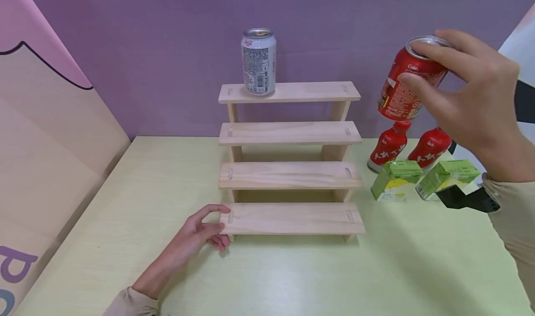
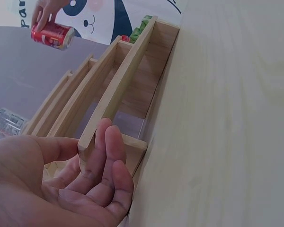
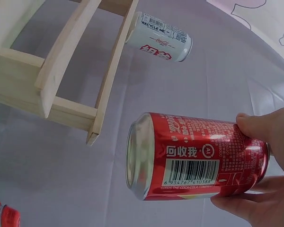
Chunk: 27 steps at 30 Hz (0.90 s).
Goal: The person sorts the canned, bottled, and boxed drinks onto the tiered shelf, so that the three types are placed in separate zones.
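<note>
My right hand (image 1: 485, 84) grips a red Coke can (image 1: 411, 86) near its top, thumb on one side and fingers on the other. The can is tilted and held in the air, right of the top of a four-tier wooden stand (image 1: 292, 218). A white Coca-Cola can (image 1: 259, 67) stands upright on the left part of the top tier. Down at the lowest tier, my left hand (image 1: 194, 237) pinches the board's left end; in the left wrist view its thumb and fingers (image 2: 114, 146) lie on either side of the wooden edge.
Two red bottles (image 1: 388, 146) stand on the table right of the stand, below the raised can. In front of them are two green drink cartons (image 1: 397, 181). A purple backdrop (image 1: 167, 61) rises behind the stand, and a printed panel (image 1: 46, 144) borders the table's left side.
</note>
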Tool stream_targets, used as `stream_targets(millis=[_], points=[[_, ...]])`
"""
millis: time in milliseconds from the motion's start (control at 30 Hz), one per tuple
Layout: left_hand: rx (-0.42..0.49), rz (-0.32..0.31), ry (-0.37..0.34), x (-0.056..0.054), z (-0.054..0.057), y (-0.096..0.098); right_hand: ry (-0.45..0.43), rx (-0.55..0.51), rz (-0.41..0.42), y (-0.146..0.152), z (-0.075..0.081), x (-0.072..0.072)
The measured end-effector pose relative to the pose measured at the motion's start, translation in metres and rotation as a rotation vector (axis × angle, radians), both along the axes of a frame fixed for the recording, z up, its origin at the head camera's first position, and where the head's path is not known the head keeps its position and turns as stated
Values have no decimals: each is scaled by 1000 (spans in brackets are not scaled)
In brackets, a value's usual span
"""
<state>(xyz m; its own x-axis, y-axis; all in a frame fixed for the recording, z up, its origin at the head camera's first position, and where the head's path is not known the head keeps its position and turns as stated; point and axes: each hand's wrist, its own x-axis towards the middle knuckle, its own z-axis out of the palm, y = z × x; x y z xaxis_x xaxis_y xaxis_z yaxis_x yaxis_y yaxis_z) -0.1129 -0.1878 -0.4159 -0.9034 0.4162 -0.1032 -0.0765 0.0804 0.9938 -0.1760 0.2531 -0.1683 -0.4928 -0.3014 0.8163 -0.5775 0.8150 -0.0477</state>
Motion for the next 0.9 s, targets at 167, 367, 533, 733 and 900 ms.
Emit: stream_targets(millis=[167, 367, 533, 733, 900], points=[[6, -3, 0, 0, -1, -1, -26, -23, -2, -13, 7, -14], [27, -19, 9, -1, -2, 1, -98, -79, -15, -26, 11, -28], [29, -31, 30, 0, -2, 1, -138, -121, -10, -35, 10, -41], [21, -24, 23, 0, -1, 0, -197, -135, -33, -46, 11, -56], [22, -31, 35, 0, 0, 0, -230, -139, -42, -55, 12, -69]])
